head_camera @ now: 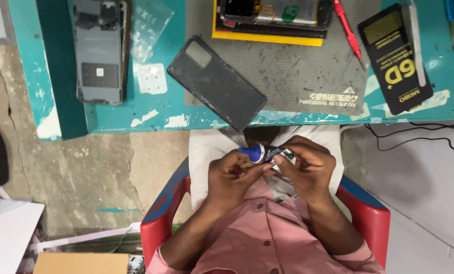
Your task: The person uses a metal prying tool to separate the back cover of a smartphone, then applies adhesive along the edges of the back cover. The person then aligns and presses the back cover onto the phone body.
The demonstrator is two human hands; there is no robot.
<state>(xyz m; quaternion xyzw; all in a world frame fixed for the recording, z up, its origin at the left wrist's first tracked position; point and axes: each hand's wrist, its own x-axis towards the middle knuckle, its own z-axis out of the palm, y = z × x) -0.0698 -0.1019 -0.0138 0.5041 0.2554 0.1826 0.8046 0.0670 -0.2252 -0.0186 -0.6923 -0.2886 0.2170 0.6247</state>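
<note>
Over my lap, both hands meet on a small glue tube [271, 151] with a blue cap [253, 151] pointing left. My left hand [232, 177] pinches the blue cap end with thumb and fingers. My right hand [308, 170] grips the crumpled body of the tube. On the teal table above lies a dark phone back cover [216, 82], diagonal, overhanging the front edge. An opened phone [99, 50] rests at the left, and another opened phone [272, 12] lies at the top on a grey work mat [308, 76].
A red screwdriver [348, 33] lies on the mat's right side, beside a black flat package [394, 56]. A clear plastic bag [148, 25] sits near the left phone. Black cables [420, 134] hang under the table. I sit on a red plastic chair [374, 215]; a cardboard box [80, 264] is at lower left.
</note>
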